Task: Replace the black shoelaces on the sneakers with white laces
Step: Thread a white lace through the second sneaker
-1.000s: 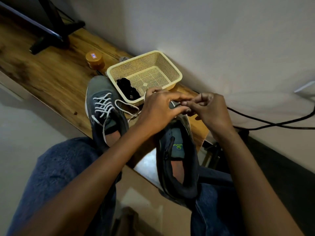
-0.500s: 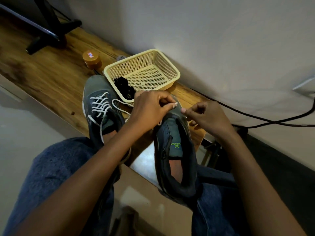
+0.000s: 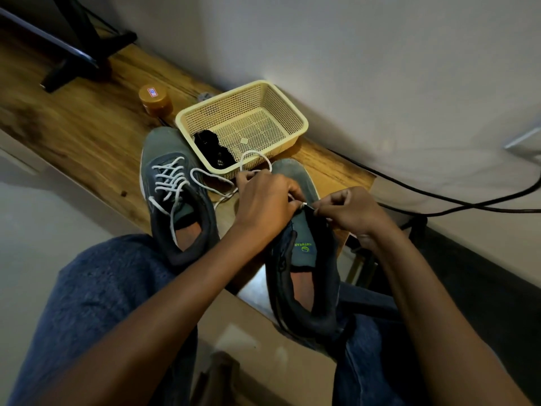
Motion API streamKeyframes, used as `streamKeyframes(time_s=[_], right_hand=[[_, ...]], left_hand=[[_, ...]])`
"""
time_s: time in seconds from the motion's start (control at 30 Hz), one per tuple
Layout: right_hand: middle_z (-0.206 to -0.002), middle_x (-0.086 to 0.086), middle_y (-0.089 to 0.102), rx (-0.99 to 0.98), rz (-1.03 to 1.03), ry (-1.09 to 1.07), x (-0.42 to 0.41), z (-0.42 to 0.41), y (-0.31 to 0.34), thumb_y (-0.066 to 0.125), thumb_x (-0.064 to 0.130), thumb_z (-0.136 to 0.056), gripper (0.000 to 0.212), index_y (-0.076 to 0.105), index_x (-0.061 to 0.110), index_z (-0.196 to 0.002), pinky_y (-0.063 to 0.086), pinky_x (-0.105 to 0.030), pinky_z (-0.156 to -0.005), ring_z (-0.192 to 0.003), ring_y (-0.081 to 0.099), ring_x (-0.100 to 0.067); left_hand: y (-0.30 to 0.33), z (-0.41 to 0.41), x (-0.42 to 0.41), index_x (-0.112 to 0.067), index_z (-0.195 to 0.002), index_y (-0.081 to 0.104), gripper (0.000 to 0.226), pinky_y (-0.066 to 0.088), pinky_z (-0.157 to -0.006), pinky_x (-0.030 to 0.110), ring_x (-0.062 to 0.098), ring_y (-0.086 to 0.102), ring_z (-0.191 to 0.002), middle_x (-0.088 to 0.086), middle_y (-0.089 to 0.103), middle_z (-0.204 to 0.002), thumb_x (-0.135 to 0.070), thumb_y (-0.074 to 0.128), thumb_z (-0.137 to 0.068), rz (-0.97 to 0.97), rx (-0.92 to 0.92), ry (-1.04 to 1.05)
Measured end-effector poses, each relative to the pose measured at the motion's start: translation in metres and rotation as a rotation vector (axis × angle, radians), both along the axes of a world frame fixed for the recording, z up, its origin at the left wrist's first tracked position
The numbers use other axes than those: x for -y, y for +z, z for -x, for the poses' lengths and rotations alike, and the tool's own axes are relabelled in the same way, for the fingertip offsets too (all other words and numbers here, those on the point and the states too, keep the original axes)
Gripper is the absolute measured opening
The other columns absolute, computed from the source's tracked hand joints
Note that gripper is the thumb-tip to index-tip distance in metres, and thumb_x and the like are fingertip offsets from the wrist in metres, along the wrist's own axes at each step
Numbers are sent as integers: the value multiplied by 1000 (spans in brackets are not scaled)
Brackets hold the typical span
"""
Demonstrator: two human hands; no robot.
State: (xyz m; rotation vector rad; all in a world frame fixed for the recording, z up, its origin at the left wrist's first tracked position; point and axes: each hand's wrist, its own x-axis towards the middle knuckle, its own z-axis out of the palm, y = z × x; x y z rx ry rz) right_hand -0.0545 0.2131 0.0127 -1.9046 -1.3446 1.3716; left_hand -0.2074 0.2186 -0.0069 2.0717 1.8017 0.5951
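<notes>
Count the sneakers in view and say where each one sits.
2. The white-laced sneaker lies on the wooden desk left of the basket; the other sneaker, under both hands, juts past the desk's edge. None looks hidden.

Grey sneakers [image 3: 172,183] with dark collars; white laces [image 3: 168,178]. Cream perforated basket [image 3: 288,112] at 12 o'clock holds black laces [image 3: 213,150]. Orange jar [image 3: 155,99] at 11 o'clock. Brown wood-grain table [image 3: 73,127]. Blue jeans [image 3: 96,288].

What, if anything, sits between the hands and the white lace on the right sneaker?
Nothing visible. The left hand and right hand both already pinch the white lace over the right sneaker. The eyelets lie hidden under the fingers, so the lace's path there cannot be judged.
</notes>
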Motion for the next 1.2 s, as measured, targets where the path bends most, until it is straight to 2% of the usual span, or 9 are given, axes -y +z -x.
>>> streamKeyframes(time_s=[0.1, 0.2, 0.3, 0.4, 0.57, 0.67, 0.87, 1.2], right_hand=[[-92, -21, 71, -73, 20, -67, 1, 0, -2, 64, -6, -82, 22, 67, 8, -65, 47, -14, -48, -56, 58, -7], [-95, -21, 69, -128, 60, -134, 1, 0, -5, 63, -8, -82, 22, 67, 6, -66, 47, -12, -47, -54, 59, -5], [-97, -22, 70, -147, 92, -166, 1, -1, -6, 63, -8, -82, 18, 68, 5, -70, 48, -13, -47, -60, 59, -10], [-96, -21, 70, -143, 98, -160, 1, -2, -6, 63, -7, -83, 13, 69, 1, -75, 48, -12, -47, -61, 58, -12], [-88, -14, 71, -117, 54, -121, 2, -1, -5, 63, -6, -82, 17, 68, 5, -70, 49, -14, -52, -65, 59, -12], [-81, -8, 70, -126, 35, -101, 3, -1, -4, 64, -6, -82, 15, 68, 3, -71, 50, -13, -51, -61, 60, -8], [-76, -8, 69, -134, 51, -109, 1, -1, -5, 64, -6, -82, 20, 68, 7, -67, 50, -13, -49, -54, 60, -6], [-96, -26, 70, -51, -13, -59, 2, 2, -5, 62, -5, -83, 15, 69, 2, -72, 46, -15, -48, -64, 57, -14]], left_hand=[[2, -5, 4, -35, -90, 74, 12, 16, -100, 38, 10, 48, -109, -13, 69, -90, -42, 71, -81, -17, -69, 22], [0, -9, 9, -34, -89, 74, 12, 18, -98, 40, 14, 39, -113, -12, 61, -100, -42, 69, -82, -10, -141, 10], [-2, -8, 10, -33, -89, 73, 12, 19, -96, 40, 15, 37, -114, -12, 54, -110, -42, 68, -83, 13, -164, 16], [-3, -9, 9, -32, -87, 73, 10, 18, -96, 39, 15, 37, -114, -12, 55, -111, -41, 69, -83, 33, -154, 17], [-9, -10, 10, -33, -88, 74, 12, 15, -94, 37, 15, 39, -113, -12, 57, -110, -42, 70, -81, -2, -141, 28], [-14, -10, 12, -34, -86, 74, 10, 14, -90, 36, 14, 39, -114, -13, 57, -109, -43, 70, -82, -3, -94, 69], [-22, -13, 18, -33, -86, 72, 12, 16, -87, 35, 14, 42, -111, -12, 56, -105, -43, 70, -81, -46, -73, 121], [-26, -11, 12, -33, -85, 73, 11, 14, -88, 34, 12, 44, -111, -13, 59, -106, -44, 69, -82, -79, -74, 89]])
